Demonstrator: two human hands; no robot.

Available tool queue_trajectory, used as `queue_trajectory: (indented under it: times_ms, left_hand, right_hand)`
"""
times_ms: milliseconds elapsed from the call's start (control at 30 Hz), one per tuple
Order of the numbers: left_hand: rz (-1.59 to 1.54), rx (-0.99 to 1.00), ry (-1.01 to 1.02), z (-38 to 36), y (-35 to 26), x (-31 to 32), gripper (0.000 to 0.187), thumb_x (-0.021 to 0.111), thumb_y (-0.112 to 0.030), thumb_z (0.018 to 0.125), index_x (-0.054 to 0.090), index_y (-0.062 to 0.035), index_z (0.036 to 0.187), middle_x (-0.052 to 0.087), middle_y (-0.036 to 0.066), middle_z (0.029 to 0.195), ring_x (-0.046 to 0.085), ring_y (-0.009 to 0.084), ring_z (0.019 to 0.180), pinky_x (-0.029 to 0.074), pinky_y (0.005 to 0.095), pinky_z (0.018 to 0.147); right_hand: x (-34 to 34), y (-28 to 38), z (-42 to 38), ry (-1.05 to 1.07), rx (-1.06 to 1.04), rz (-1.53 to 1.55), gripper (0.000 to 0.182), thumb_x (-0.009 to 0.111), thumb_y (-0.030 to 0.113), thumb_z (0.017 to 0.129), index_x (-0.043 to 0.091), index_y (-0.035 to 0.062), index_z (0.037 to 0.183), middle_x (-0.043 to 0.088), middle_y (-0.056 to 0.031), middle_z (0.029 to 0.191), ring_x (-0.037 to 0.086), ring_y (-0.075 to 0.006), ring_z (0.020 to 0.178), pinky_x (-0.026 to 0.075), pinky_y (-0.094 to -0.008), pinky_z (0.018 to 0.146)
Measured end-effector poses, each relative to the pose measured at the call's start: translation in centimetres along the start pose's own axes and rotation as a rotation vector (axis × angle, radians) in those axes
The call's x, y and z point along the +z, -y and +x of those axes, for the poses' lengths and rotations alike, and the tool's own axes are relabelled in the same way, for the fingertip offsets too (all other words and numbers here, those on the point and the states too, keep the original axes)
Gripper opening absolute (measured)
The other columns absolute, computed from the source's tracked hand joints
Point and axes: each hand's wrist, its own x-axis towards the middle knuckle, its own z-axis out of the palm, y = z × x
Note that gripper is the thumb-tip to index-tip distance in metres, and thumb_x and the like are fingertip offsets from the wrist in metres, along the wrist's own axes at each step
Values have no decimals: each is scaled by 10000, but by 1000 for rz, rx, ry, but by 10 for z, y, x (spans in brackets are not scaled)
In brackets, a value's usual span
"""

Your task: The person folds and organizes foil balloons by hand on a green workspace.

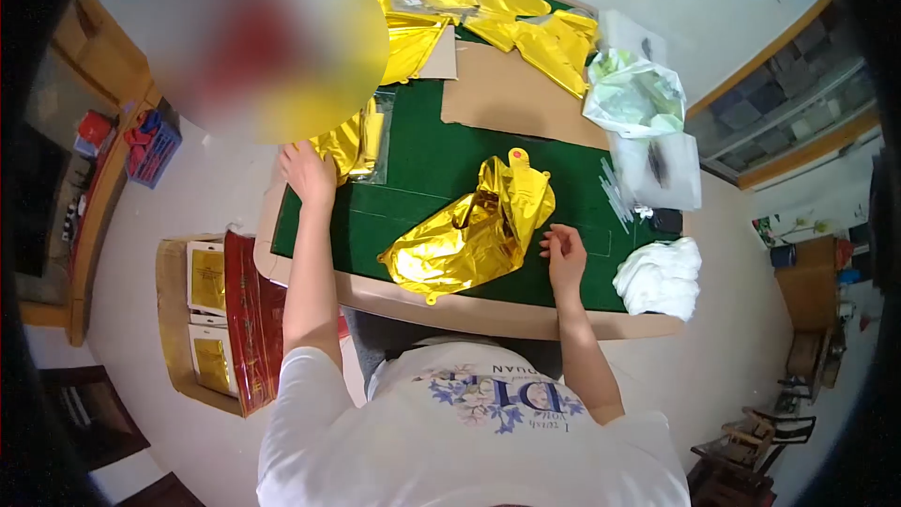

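A crumpled gold foil balloon (460, 242), deflated and unfolded, lies on the green tabletop (418, 145) in front of me. Just right of it my right hand (565, 252) hovers at the table, fingers loosely bent and apart, with nothing visible in them. My left hand (308, 175) reaches to the table's left side, its fingers stretched out at the edge of more gold foil (349, 145). That foil lies partly over a clear plastic bag (380, 164). A blurred patch hides part of the far left of the table.
Several gold foil pieces (554, 42) and a cardboard sheet (507, 94) lie at the far side. A plastic bag (638, 99), a small black object (666, 220) and white cloth (659, 279) line the right edge. An open carton (172, 319) stands on the floor at left.
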Motion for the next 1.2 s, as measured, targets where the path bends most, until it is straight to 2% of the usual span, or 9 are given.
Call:
queue_trajectory:
  times_ms: [67, 200, 333, 467, 533, 567, 633, 933, 1200]
  left_hand:
    - [-26, 5, 58, -9, 3, 14, 710, 739, -153, 745, 403, -113, 1370, 461, 147, 1296, 434, 342, 1194, 368, 490, 977]
    - [-28, 106, -108, -28, -10, 4, 591, 707, -145, 784, 455, -105, 1317, 486, 159, 1275, 451, 356, 1170, 376, 482, 963]
    - [-560, 324, 206, -69, -34, -22, 249, 683, -129, 828, 624, -16, 1042, 641, 162, 981, 609, 301, 906, 476, 377, 798]
    - [-814, 229, 483, -106, -41, -21, 140, 655, -139, 848, 640, -1, 868, 628, 129, 788, 606, 278, 767, 480, 363, 696]
    - [-809, 213, 432, -119, -35, -8, 110, 629, -125, 860, 635, -15, 867, 615, 118, 772, 580, 272, 715, 467, 360, 657]
    - [-778, 265, 342, -123, -32, -1, 89, 629, -110, 851, 630, -22, 850, 604, 113, 760, 574, 277, 708, 463, 367, 645]
    - [-737, 376, 181, -125, -36, 1, 35, 627, -68, 826, 618, -40, 806, 580, 97, 738, 560, 291, 696, 453, 386, 622]
    - [-759, 334, 167, -127, -35, 6, 22, 645, -55, 800, 628, -42, 802, 585, 92, 739, 572, 282, 697, 456, 366, 621]
    - [-755, 306, 198, -127, -36, 4, 15, 642, -68, 803, 633, -58, 795, 570, 77, 728, 564, 280, 722, 461, 377, 648]
  right_hand:
    - [-2, -1, 3, 3, 16, 0, 167, 491, 30, 948, 569, 15, 1095, 628, -87, 912, 623, -119, 750, 510, -234, 603]
    - [0, 0, 1, -1, 13, 15, 161, 492, 34, 949, 567, 12, 1090, 630, -86, 905, 623, -118, 731, 509, -236, 602]
    - [2, -1, -4, -18, -36, -47, 158, 507, 28, 941, 566, 23, 1087, 625, -88, 955, 622, -117, 758, 497, -226, 597]
    - [0, 15, -10, 61, -140, -125, 265, 476, -66, 891, 581, 25, 1117, 587, -104, 1079, 611, -160, 886, 507, -243, 688]
    - [-2, 22, -12, 178, -602, -526, 419, 409, -140, 825, 594, 36, 1158, 504, -157, 1228, 553, -247, 1071, 477, -326, 868]
    - [-5, 22, -16, 271, -534, -557, 538, 387, -175, 754, 624, 79, 1165, 432, -199, 1326, 469, -338, 1196, 384, -391, 1010]
    - [-4, 29, -16, 332, -601, -601, 544, 400, -173, 739, 641, 98, 1144, 425, -206, 1344, 456, -355, 1213, 369, -397, 1026]
    - [-1, 16, -17, 367, -506, -639, 522, 447, -131, 721, 646, 119, 1134, 460, -194, 1334, 444, -376, 1224, 363, -443, 1019]
    - [-1, 22, -18, 358, -531, -645, 502, 431, -142, 730, 605, 61, 1155, 447, -211, 1332, 444, -374, 1236, 370, -397, 1034]
